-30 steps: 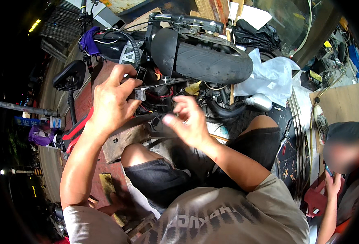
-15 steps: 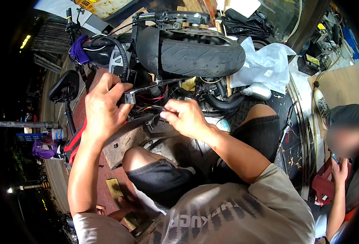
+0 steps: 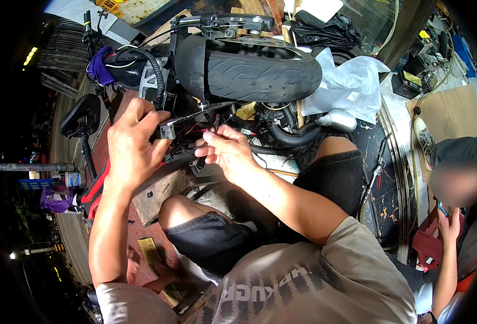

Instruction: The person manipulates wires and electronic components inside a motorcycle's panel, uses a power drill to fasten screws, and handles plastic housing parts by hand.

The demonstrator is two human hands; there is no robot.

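Observation:
My left hand (image 3: 136,140) is closed round the end of a long dark flat part with a shiny squarish end (image 3: 166,132). The part slants up to the right, below the motorcycle wheel. My right hand (image 3: 226,150) pinches a thin wire (image 3: 205,130) between thumb and forefinger, its other fingers curled loosely. Beside the fingertips lie several dark and reddish wires, partly hidden by the flat part. A small light-coloured connector (image 3: 246,131) shows just past my right knuckles. Above both hands is the black motorcycle tyre (image 3: 265,75) under its mudguard (image 3: 190,66).
A silver rounded pipe end (image 3: 338,121) and a clear plastic bag (image 3: 346,89) are right of the wheel. A worn block (image 3: 160,197) stands by my left knee. A mirror (image 3: 82,115) juts out at left. Another person (image 3: 449,232) sits at right, holding a phone.
My right hand has turned palm-up somewhat and shifted slightly left, its fingers now uncurled more. The connector now shows beside it. My left hand keeps its hold on the flat part.

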